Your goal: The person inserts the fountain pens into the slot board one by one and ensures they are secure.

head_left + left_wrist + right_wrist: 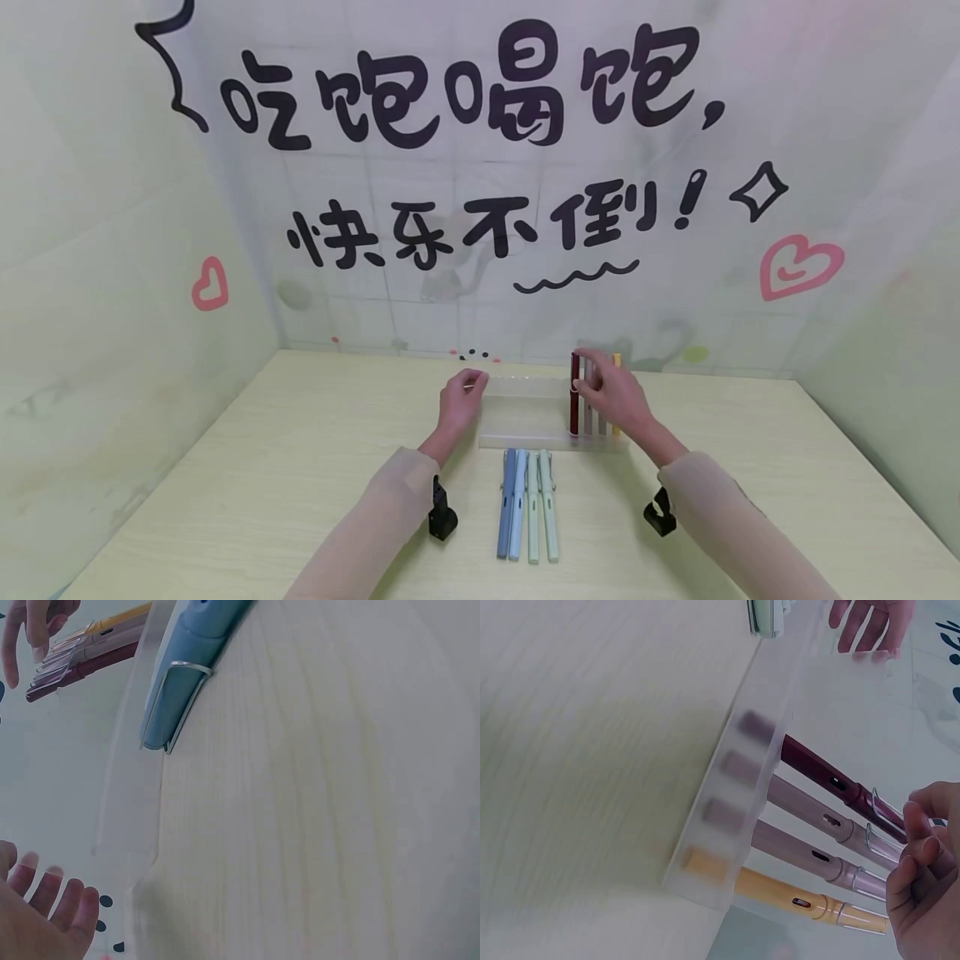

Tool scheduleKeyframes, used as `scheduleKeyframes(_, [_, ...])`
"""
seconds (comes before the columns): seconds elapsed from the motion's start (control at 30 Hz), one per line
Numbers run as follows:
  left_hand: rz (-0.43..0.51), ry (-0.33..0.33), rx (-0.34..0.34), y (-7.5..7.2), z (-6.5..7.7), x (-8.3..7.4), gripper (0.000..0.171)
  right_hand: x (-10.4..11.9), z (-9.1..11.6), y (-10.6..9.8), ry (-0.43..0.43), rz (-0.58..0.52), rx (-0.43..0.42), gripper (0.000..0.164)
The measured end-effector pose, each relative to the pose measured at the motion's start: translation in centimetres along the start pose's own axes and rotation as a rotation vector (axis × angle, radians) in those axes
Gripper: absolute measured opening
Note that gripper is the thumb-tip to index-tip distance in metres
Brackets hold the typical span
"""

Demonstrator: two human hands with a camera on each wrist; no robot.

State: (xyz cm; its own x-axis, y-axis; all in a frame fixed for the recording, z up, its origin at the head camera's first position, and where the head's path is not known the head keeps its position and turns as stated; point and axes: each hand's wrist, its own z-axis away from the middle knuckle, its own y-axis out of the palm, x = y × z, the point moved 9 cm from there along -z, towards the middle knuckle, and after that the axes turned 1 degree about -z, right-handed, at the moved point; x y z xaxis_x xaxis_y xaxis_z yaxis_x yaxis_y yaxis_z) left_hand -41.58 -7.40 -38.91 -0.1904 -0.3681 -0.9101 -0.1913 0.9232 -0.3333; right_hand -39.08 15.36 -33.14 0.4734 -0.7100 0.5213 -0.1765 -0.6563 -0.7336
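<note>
A translucent pen holder (525,441) stands toward the back of the table. My left hand (461,400) holds its left upper corner between thumb and fingers. A dark red pen (821,770) stands upright at the left of the row in the holder. Beside it are two mauve pens (810,806) and a yellow-orange pen (780,892). My right hand (618,396) is at the dark red pen's cap, index finger by its top and thumb by its clip, without a clear grip. The holder's frosted front strip blurs the pens' lower ends.
In front of the holder lie several pens side by side: a dark blue pen (506,508), a light blue pen (517,508) and two pale green pens (533,508). A printed cloth backdrop (465,317) rises behind the table (262,483) and along its sides.
</note>
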Motion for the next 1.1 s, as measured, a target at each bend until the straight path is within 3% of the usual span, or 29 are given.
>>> scheduleKeyframes(0.27, [-0.002,-0.013,0.008,0.0,0.1,0.2,0.025,0.9,1.6,1.5,-0.02,-0.032,0.026,0.032])
scheduleKeyframes(0.63, [0.003,-0.017,0.012,0.1,0.1,0.2,0.025,0.9,3.7,4.2,-0.015,-0.13,0.142,0.014])
scheduleKeyframes(0.93, [-0.002,-0.022,0.008,0.0,0.2,0.2,0.025,1.7,4.9,6.1,-0.038,-0.194,0.296,0.015])
scheduleKeyframes(1.1, [0.003,-0.025,0.01,0.0,0.2,0.1,0.025,1.7,5.4,7.0,0.017,-0.189,0.379,0.02])
